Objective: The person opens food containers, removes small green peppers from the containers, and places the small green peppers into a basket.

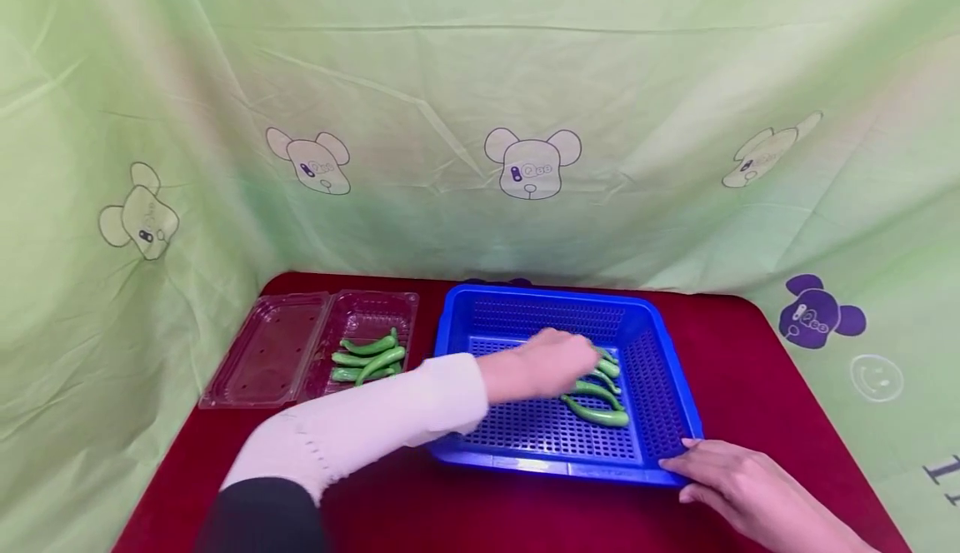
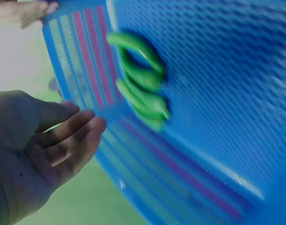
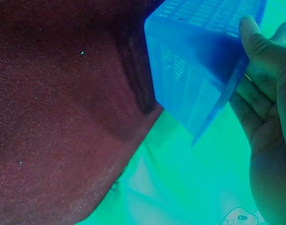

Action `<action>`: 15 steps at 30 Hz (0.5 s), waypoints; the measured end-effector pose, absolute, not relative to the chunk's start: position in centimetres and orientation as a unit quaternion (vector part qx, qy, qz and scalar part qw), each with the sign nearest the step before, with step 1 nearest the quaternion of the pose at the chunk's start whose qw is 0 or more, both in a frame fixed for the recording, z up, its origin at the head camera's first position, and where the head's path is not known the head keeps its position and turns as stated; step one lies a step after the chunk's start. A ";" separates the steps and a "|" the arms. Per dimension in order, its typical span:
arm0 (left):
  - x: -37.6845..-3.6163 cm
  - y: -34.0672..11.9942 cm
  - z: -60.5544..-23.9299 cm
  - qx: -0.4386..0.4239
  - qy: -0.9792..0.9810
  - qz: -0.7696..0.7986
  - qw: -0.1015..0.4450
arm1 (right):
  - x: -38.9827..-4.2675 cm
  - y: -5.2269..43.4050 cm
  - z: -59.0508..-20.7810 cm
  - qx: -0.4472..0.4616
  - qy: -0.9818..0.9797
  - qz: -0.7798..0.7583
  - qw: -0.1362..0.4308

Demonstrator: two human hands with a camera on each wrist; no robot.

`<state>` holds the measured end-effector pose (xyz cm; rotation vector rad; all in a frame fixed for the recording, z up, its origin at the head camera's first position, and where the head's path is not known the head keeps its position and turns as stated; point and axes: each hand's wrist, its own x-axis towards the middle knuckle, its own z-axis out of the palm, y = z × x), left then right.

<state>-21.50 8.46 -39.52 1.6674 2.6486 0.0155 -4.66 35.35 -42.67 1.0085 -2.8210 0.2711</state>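
Inside a blue plastic basket (image 1: 551, 467), several slender green chili peppers (image 1: 597, 414) lie toward the right side of the perforated floor. Above them is my left hand (image 1: 552, 363), reaching across from the left. Its loosely bent fingers (image 2: 86, 123) hold nothing in the left wrist view, with a gap to the peppers (image 2: 145, 104). My right hand (image 1: 738, 480) grips the basket's near right corner. In the right wrist view the thumb (image 3: 255, 40) and the fingers lie on either side of the rim.
Left of the basket, a clear plastic clamshell box (image 1: 375, 303) stands with its lid (image 1: 273, 345) laid back, several green chili peppers (image 1: 367, 360) inside. Everything rests on a dark red tabletop (image 1: 480, 520). A pale green curtain (image 1: 420, 228) with bear prints surrounds the table's back and sides.
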 end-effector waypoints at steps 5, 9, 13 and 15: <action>-23.5 1.6 -38.4 0.476 0.877 0.021 -0.070 | -4.7 35.3 -42.7 0.340 -0.935 0.083 0.066; -25.1 -4.2 -38.0 0.408 0.907 0.063 -0.080 | -4.7 35.4 -42.5 0.344 -0.933 0.081 0.068; -26.8 -9.6 -38.3 0.346 0.933 0.088 -0.034 | -4.7 35.7 -42.4 0.341 -0.935 0.082 0.056; -27.5 -11.8 -38.8 0.330 0.939 0.099 0.001 | -4.7 35.8 -42.4 0.336 -0.937 0.081 0.049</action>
